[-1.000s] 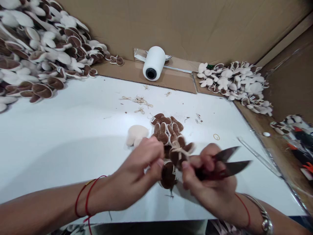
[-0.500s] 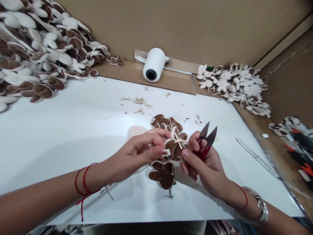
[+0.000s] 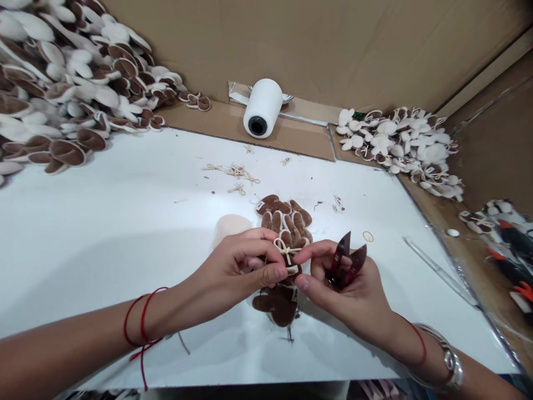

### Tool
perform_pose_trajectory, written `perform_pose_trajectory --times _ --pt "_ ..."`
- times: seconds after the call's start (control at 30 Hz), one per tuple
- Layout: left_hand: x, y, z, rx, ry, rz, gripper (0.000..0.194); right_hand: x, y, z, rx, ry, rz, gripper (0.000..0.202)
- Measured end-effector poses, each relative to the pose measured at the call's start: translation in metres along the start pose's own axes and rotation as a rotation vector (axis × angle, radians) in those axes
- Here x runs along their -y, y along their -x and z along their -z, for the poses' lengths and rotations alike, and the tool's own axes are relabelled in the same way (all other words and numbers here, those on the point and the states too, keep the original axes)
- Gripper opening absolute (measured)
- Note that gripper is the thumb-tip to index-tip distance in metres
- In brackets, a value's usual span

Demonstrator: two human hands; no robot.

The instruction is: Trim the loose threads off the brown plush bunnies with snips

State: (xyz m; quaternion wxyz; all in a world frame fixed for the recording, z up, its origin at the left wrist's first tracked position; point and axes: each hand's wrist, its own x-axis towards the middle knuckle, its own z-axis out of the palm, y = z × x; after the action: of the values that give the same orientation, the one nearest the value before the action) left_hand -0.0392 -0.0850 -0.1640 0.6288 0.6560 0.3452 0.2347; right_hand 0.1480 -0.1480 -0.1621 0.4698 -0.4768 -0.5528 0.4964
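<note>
My left hand pinches a small brown plush piece with a cream bow and a white tag. Red-handled thread snips rest in the palm of my right hand, blades pointing up and apart. The thumb and forefinger of that hand are at the right edge of the held piece; whether they grip it is unclear. Brown plush pieces with pale edges lie just beyond my hands, and another brown piece lies nearer to me, partly covered.
Loose cream bows are scattered mid-table. A white thread cone lies on cardboard at the back. Plush heaps stand at the left and right. A clear strip lies along the right edge.
The bowed piece has moved down and left and tipped, with the tag now below the bow. My right forefinger has stretched toward it, and the snips have sunk deeper into the palm.
</note>
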Motion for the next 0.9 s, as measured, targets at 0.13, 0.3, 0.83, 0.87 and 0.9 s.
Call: perform_pose_trajectory --times 0.13,0.3,0.83,0.87,0.9 --pt "0.003 0.000 -0.001 -0.019 0.028 0.029 0.023 0.000 0.001 0.002 0.024 0.123 0.007 0.010" --pt "0.002 -0.002 0.000 -0.033 0.086 -0.030 0.018 -0.006 0.000 0.007 -0.143 -0.005 0.096 0.011" --pt "0.001 0.003 -0.004 -0.089 -0.079 -0.169 0.031 0.005 -0.010 0.012 -0.297 -0.272 -0.119 0.040" --pt "0.000 0.002 -0.004 -0.087 -0.088 -0.161 0.027 0.004 -0.008 0.011 -0.247 -0.243 -0.151 0.040" --pt "-0.001 0.002 -0.004 -0.092 -0.075 -0.140 0.023 0.003 -0.007 0.009 -0.206 -0.203 -0.180 0.037"
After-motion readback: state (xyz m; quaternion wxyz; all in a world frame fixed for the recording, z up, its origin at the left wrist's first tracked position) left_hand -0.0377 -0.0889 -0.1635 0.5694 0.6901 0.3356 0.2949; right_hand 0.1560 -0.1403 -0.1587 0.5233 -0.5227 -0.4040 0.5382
